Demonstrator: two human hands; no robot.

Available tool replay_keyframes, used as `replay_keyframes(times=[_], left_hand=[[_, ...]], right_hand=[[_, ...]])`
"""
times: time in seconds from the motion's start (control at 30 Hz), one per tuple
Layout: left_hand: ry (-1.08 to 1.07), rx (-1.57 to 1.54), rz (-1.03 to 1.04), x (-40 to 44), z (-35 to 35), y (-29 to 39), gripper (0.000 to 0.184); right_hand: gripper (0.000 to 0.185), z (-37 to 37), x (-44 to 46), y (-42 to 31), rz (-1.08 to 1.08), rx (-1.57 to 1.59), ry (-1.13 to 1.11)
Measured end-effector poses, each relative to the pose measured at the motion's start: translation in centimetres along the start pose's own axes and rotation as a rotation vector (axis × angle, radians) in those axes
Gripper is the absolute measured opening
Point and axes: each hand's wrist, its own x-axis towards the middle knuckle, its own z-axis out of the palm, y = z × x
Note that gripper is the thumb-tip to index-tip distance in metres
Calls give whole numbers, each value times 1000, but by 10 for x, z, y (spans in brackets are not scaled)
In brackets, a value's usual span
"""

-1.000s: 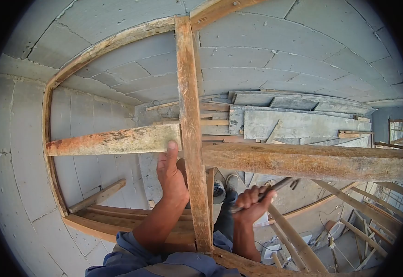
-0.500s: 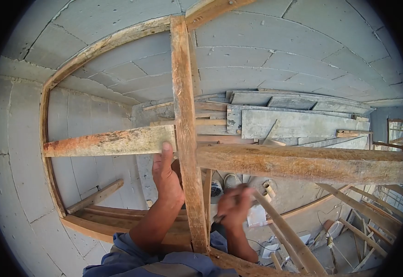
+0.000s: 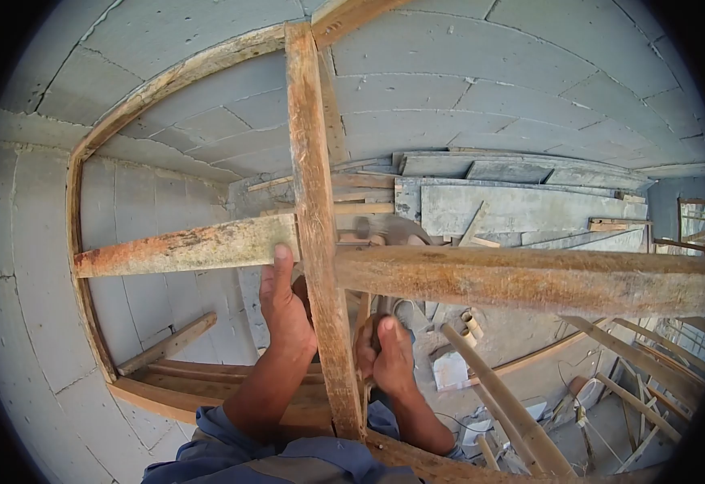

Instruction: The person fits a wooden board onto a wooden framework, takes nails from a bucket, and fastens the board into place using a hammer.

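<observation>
My left hand (image 3: 288, 310) grips the right end of a stained short board (image 3: 191, 246), thumb on its near face and fingers largely hidden behind. The board's right end meets an upright timber post (image 3: 314, 202); its left end reaches the outer frame (image 3: 77, 218). To the right of the post, my right hand (image 3: 389, 359) is closed round the handle of a hammer (image 3: 405, 232). The hammer's blurred head shows above a thick horizontal beam (image 3: 522, 278), which hides the middle of the handle.
Grey block walls (image 3: 26, 210) stand to the left and behind. Large panels (image 3: 522, 208) and planks are stacked at the back. Below on the right, long timbers (image 3: 514, 403) slant over a littered floor. A loose stick (image 3: 167, 343) leans inside the frame.
My right hand has shifted a little left, and the hammer has swung up so its head shows above the beam. My left hand keeps its grip on the board.
</observation>
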Motion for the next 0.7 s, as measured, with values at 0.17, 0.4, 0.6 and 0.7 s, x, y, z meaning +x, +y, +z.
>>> replay_keyframes(times=[0.17,0.4,0.6,0.7], left_hand=[[38,-2,5,-3,3,0,53],[-18,0,18,0,-2,-1,58],[-26,22,29,-1,0,2,53],[-47,11,20,0,-2,1,52]], right_hand=[[50,-42,13,-7,-237,469,267],[44,-49,14,49,-240,-451,115],[44,-40,15,-9,-213,452,271],[48,-44,15,-9,-277,507,319]])
